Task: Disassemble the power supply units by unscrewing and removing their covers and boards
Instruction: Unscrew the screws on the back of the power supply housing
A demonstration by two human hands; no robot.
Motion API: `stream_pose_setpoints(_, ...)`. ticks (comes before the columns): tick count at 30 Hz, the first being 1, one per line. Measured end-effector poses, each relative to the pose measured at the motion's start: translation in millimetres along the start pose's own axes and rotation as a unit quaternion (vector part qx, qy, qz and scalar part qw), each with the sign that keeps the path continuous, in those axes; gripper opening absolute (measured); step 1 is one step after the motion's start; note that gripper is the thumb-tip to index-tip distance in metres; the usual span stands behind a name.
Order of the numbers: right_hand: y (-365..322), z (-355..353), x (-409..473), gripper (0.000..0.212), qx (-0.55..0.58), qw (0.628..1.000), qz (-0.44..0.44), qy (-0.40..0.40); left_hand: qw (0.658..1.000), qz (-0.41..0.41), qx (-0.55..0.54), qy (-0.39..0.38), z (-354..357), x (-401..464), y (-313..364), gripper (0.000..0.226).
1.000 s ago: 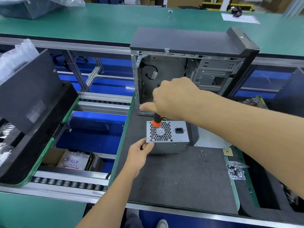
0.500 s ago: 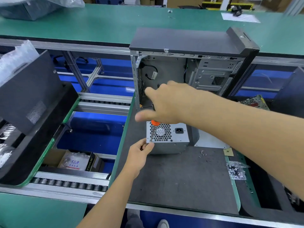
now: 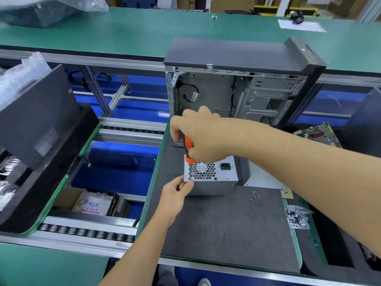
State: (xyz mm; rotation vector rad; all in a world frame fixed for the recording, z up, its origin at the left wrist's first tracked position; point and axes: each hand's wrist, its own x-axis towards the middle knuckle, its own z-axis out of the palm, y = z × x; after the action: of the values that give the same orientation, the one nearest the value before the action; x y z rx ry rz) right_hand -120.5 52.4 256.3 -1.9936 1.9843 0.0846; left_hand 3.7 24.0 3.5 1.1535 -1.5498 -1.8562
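**Screwdriver on PSU corner**

Power supply unit (image 3: 212,178) stands on the dark surface (image 3: 226,223), in front of the open computer case (image 3: 237,83). Right hand (image 3: 204,135) clamped on an orange-handled screwdriver (image 3: 189,149), tip at the unit's lower-left corner. Left hand (image 3: 177,193) pinches that corner (loose screws (image 3: 254,196) lie nearby).

Factory line: roller conveyor (image 3: 86,232), green workbenches (image 3: 144,32).

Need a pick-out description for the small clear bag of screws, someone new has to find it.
Start at the open grey computer tower case standing on the dark grey work mat. Go to the mat's right edge, nearer the person than the tan card tag. The clear plastic bag of dark screws lies there, unlike the loose silver screws scattered bare on the mat.
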Motion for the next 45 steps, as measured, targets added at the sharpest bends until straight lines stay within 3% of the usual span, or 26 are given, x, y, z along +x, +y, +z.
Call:
stream_pose_setpoints(4,-9.3,-0.2,-3.0,0.061,-0.125,0.989,0.073,0.044,1.0,-0.003,0.002,-0.001,-0.3,0.5,-0.5,0.016)
stream_pose_setpoints(7,-9.1,-0.2,-3.4,0.046,-0.216,0.969,0.078,0.088,1.0,-0.005,0.001,-0.01,0.5,0.3,-0.4,0.017)
stream_pose_setpoints(11,3.4,-2.2,-3.2,0.022,-0.097,0.994,0.035,0.033,1.0,0.002,0.001,-0.011,-0.1,-0.3,1.2,0.019)
stream_pose_setpoints(15,9.9,-4.5,-5.5,0.024,-0.013,1.0,0.011,-0.024,1.0,0.005,-0.001,-0.004,-0.3,0.9,-0.2,0.016)
stream_pose_setpoints(20,11.0,2.2,-5.2,0.068,-0.171,0.978,0.117,0.041,1.0,0.008,-0.004,0.001,-0.8,0.2,0.2,0.015)
stream_pose_setpoints(22,14.4,3.1,-4.7,0.058,-0.205,0.971,0.104,0.059,1.0,0.008,-0.003,-0.003,-0.7,-0.6,0.9,0.015)
stream_pose_setpoints(26,18.6,1.0,-7.7,0.02,-0.113,0.992,0.051,0.028,1.0,0.009,-0.002,0.0,-0.5,-0.9,1.8,0.017)
stream_pose_setpoints(31,17.6,-0.4,-7.9,0.031,-0.024,0.999,0.019,-0.01,1.0,0.014,0.002,0.003,-0.4,-1.7,2.6,0.018)
stream_pose_setpoints(34,13.7,5.2,-7.6,0.056,-0.065,0.995,0.078,0.011,1.0,0.011,0.001,0.002,0.2,-2.3,4.4,0.019)
stream_pose_setpoints(36,13.2,5.8,-6.5,0.061,-0.124,0.986,0.111,0.03,1.0,0.008,0.001,0.002,0.1,-2.1,5.0,0.018)
stream_pose_setpoints(39,16.8,4.7,-5.0,0.042,-0.171,0.98,0.095,0.028,1.0,0.006,0.007,0.001,-0.2,-2.1,5.0,0.016)
stream_pose_setpoints(45,27.4,6.2,-6.8,0.018,-0.112,0.992,0.059,0.017,1.0,0.008,0.013,0.003,-1.8,0.0,0.4,0.016)
